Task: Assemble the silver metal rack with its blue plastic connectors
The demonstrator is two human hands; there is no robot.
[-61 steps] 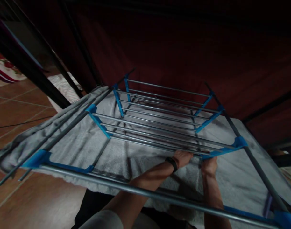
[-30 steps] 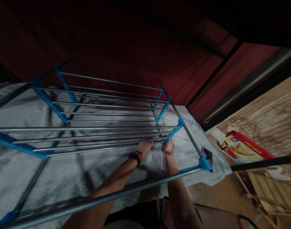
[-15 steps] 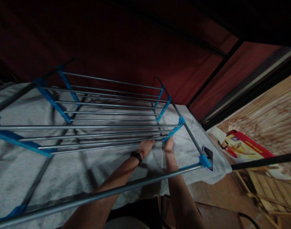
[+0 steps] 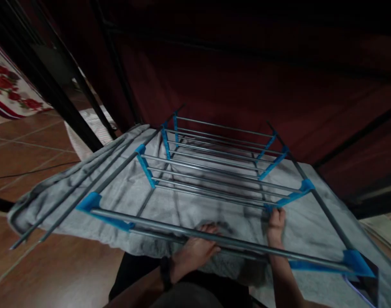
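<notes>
A rack of grey metal tubes (image 4: 198, 167) joined by blue plastic brackets lies on the grey blanket (image 4: 195, 211). My left hand (image 4: 194, 254), with a dark band on the wrist, is closed around the lower front tube (image 4: 163, 234). The upper front tube (image 4: 247, 244) crosses above that hand. Farther right, my right hand (image 4: 275, 224) has its fingers curled at the lower end of a blue bracket (image 4: 288, 199); part of its grip is hidden. Two side poles reach out at the left, with bare ends.
A phone (image 4: 364, 280) lies at the right under the rack's corner. Dark red cloth (image 4: 214, 85) hangs behind, with dark frame bars. Tiled floor (image 4: 54, 273) shows at the left, along with a cable (image 4: 31, 172) and a flowered cloth (image 4: 16, 87).
My view has swung left. My left hand has moved from beside the middle tubes back to the front tube. The right hand stays at the bracket's lower end.
</notes>
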